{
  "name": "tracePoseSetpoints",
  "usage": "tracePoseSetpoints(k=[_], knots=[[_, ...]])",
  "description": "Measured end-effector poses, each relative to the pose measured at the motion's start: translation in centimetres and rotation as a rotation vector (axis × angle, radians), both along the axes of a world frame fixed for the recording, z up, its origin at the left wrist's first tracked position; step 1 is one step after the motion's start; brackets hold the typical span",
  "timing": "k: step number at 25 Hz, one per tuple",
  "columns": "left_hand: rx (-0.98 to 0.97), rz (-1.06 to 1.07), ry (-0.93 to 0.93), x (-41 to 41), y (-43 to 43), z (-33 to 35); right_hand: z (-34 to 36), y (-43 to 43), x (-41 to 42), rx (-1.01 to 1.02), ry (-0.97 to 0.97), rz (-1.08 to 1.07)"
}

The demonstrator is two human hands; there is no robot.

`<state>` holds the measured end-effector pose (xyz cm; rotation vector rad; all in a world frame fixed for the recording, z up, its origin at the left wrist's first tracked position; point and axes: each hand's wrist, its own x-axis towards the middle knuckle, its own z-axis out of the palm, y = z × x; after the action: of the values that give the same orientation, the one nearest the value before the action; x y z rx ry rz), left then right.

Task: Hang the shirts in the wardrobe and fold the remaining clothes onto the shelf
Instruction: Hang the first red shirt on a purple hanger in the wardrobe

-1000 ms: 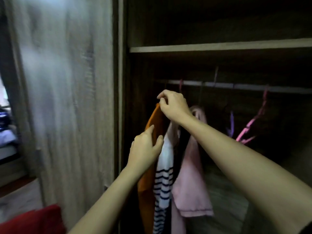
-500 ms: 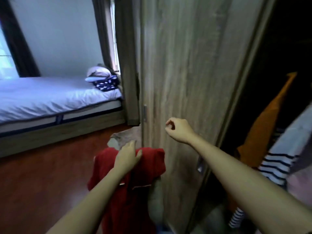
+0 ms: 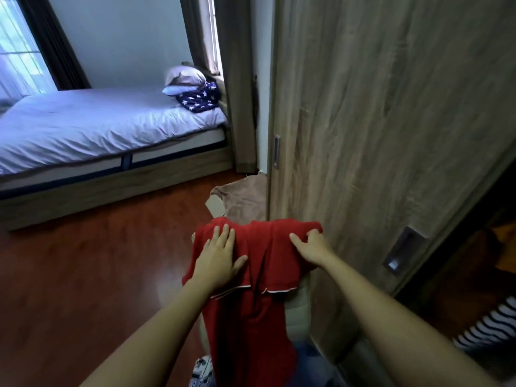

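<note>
A red shirt (image 3: 251, 311) with white trim hangs draped over something pale beside the wardrobe door (image 3: 377, 135). My left hand (image 3: 219, 258) rests flat on the shirt's left part, fingers spread and straight. My right hand (image 3: 312, 247) grips a bunch of the shirt's upper right edge with curled fingers. A beige garment (image 3: 243, 199) lies behind the red one. At the far right, inside the dark wardrobe, a striped shirt (image 3: 485, 325) and a bit of orange cloth (image 3: 505, 244) show.
A bed (image 3: 97, 127) with a pale sheet, pillows and a star-patterned blanket (image 3: 198, 100) stands at the left across a reddish wood floor (image 3: 83, 275). Blue and patterned clothes (image 3: 201, 370) lie below the red shirt. A curtain (image 3: 237, 79) hangs past the door.
The view swung from the wardrobe rail down and left to the pile. Both hands left the hung clothes; the left settled on the red shirt, then the right took hold of its edge.
</note>
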<state>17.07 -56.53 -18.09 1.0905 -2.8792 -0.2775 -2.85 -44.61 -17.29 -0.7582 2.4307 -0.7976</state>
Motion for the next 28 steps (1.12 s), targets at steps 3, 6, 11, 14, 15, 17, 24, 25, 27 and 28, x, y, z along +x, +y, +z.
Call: tracePoseSetpoints(k=[3,6,11,14,15,17,24,25,27,28], knots=[[0.021,-0.009,0.009,0.1,-0.5,-0.1,-2.4,-0.8,0.0,-0.017,-0.121,-0.069],[0.062,-0.041,-0.035,0.2,-1.2,0.2,-1.2,-1.1,1.3,-0.023,-0.133,-0.109],[0.116,-0.055,0.121,1.3,-3.6,2.0,4.7,-1.9,2.3,-0.355,-0.248,-0.211],[0.109,0.025,0.472,1.4,-3.5,6.3,12.9,-0.6,3.6,-0.536,-0.231,-0.09],[0.132,0.013,0.56,0.9,-3.3,8.3,15.7,-0.1,4.1,-0.625,-0.249,-0.066],[0.17,-0.112,0.668,-0.4,-2.3,12.8,21.0,1.2,5.6,-0.798,-0.33,-0.009],[0.772,-0.574,0.762,-2.3,3.9,24.5,33.8,8.0,8.6,-1.206,-0.428,0.147],[0.811,-0.594,0.77,-2.3,4.4,25.0,34.8,9.2,8.5,-1.263,-0.395,0.134],[0.875,-0.634,0.759,-2.3,5.1,24.9,36.5,11.9,8.1,-1.358,-0.34,0.12],[0.896,-0.645,0.734,-2.4,5.5,24.5,37.0,13.2,7.9,-1.39,-0.323,0.121]])
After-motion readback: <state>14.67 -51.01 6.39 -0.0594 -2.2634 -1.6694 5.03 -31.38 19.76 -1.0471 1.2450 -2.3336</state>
